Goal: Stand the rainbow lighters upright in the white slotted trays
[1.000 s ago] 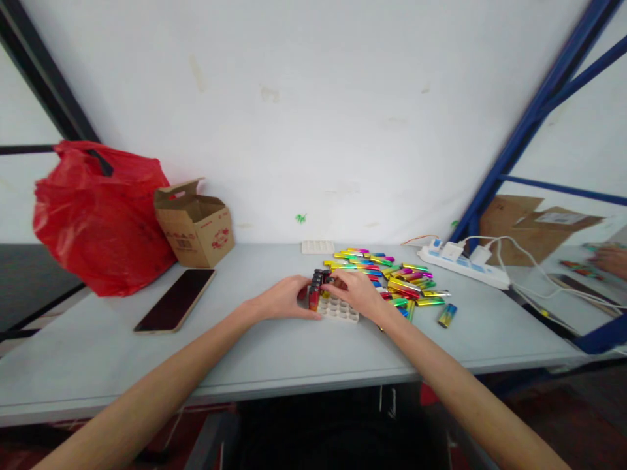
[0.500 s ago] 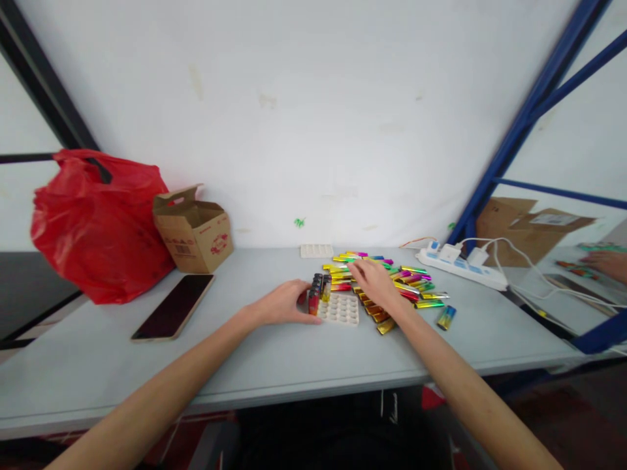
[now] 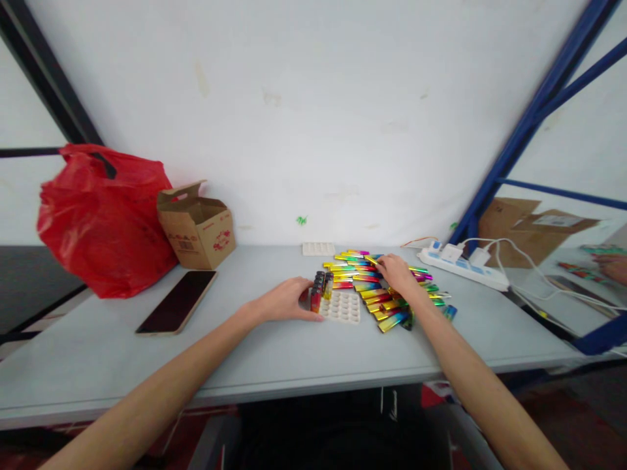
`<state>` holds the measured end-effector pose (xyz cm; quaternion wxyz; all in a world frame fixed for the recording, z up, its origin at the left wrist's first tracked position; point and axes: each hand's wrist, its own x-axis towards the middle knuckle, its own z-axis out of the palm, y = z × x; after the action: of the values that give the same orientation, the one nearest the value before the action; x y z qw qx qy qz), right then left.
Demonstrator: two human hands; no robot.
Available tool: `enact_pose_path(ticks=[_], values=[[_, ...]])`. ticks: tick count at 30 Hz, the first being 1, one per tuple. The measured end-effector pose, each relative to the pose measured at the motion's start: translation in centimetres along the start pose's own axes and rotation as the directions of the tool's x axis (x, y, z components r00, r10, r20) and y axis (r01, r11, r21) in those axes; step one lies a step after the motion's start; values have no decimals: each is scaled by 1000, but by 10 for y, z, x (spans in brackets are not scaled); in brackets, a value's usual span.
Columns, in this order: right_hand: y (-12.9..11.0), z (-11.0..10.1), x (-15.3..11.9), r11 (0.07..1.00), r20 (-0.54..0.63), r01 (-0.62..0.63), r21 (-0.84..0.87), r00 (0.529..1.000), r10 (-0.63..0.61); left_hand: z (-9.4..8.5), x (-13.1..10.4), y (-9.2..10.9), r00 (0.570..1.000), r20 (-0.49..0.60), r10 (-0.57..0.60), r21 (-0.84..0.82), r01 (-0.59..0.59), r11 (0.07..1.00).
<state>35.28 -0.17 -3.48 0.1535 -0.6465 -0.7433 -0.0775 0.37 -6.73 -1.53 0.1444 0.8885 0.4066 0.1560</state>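
Observation:
A white tray with round holes (image 3: 345,308) lies on the grey table, with several upright black-topped lighters (image 3: 316,295) in its left part. My left hand (image 3: 289,300) is at the tray's left side, thumb and fingers spread around the lighters' end. Right of the tray spreads a pile of shiny coloured lighters (image 3: 375,297). Over the back of that pile, my right hand (image 3: 396,274) is closed on a yellow lighter (image 3: 373,260) at its fingertips.
A second white tray (image 3: 318,249) lies by the wall. To the left are a phone (image 3: 177,302), an open cardboard box (image 3: 200,232) and a red bag (image 3: 105,222). A power strip (image 3: 463,266) with cables is at right. Another person's hand (image 3: 614,266) shows at far right.
My right hand has moved right across the pile and now has a yellow lighter in its fingers. Some lighters in the pile have shifted. My left hand stays beside the tray.

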Motion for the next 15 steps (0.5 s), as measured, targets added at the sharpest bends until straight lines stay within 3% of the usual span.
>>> enact_pose_path(ticks=[3, 6, 10, 15], values=[[-8, -6, -2, 995, -11, -58, 84, 998, 59, 0, 0, 0, 1000, 0, 8, -3, -8, 1000], [-18, -11, -8, 959, -91, -19, 283, 995, 47, 0, 0, 0, 1000, 3, 11, -8, -11, 1000], [-35, -14, -16, 852, -201, 76, 519, 979, 35, -1, 0, 1, 1000, -1, 1, -21, -1, 1000], [-56, -17, -18, 669, -214, 134, 731, 976, 39, -1, 0, 1, 1000, -6, 11, -13, -12, 1000]])
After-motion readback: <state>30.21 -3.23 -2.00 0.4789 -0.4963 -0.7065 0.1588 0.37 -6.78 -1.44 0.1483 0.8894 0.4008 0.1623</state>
